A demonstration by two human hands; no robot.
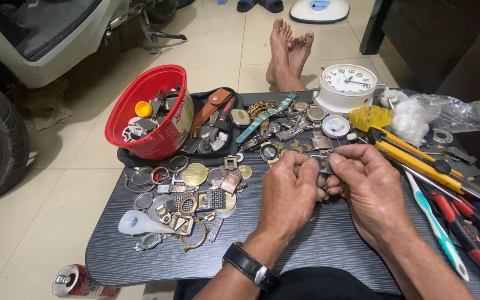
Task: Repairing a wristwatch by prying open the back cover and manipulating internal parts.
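A: The dark slatted worktop (329, 239) takes up most of the view, low over a tiled floor, with watch parts across its left and back.

B: And the person's hands?

A: They meet near the middle. The left hand (289, 191), with a black watch strap on its wrist, and the right hand (369, 186) both pinch a small metal watch part (321, 162) between them. The fingers of each hand are curled nearly closed on it, thumbs on top, and the piece sits just above the worktop.

B: What could go wrong?

A: Judging from the grip, the part is tiny and shared between two pinches. A slip could flick it into the heap of loose cases and rings (187, 203) to the left, where it would be hard to pick out, or off the edge to the floor. The yellow utility knives (412, 158) lie just beside the right hand, so a sudden jerk that way might meet a blade.

B: Any containers?

A: A red plastic bowl (151, 114) leans tilted at the back left, holding a yellow cap and mixed dark and metal bits. Beside it an open black pouch (218, 119) holds straps and small tools. A clear plastic bag (434, 114) at the back right holds something white; what exactly cannot be told.
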